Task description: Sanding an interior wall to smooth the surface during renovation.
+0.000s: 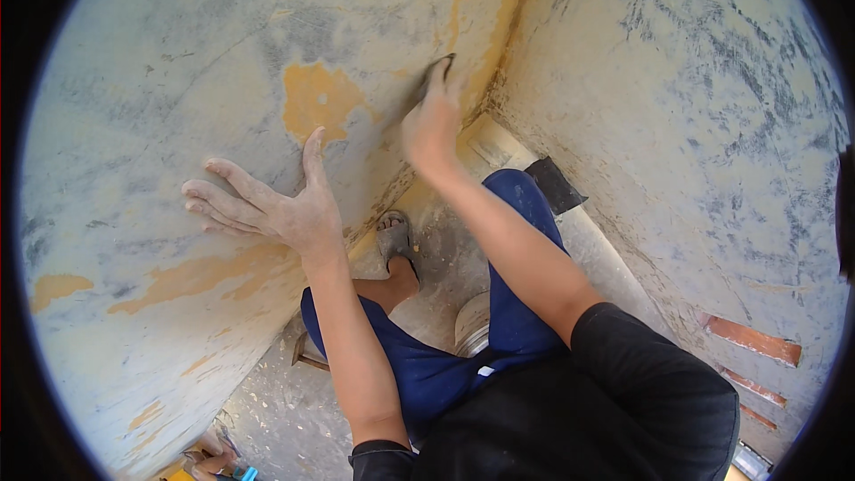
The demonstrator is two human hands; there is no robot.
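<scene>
My left hand (289, 214), coated with pale dust, lies against the wall (196, 62) on the left with its fingers spread and nothing in them. Farther up and to the right, near the corner, my right hand (434, 129) is closed on a thin dark sheet (429, 78) that looks like sandpaper. It is against the same wall; motion blurs the hand and the sheet, so its exact kind is unclear. Between my hands, a bare orange-yellow patch (319, 100) shows in the grey-white coating.
A second wall (641, 89) meets the first in a corner on the right. On the ledge there lies a black square piece (555, 184). A whitish bucket (474, 325) stands between my legs on the speckled floor (294, 410). Reddish slots (753, 340) show low on the right wall.
</scene>
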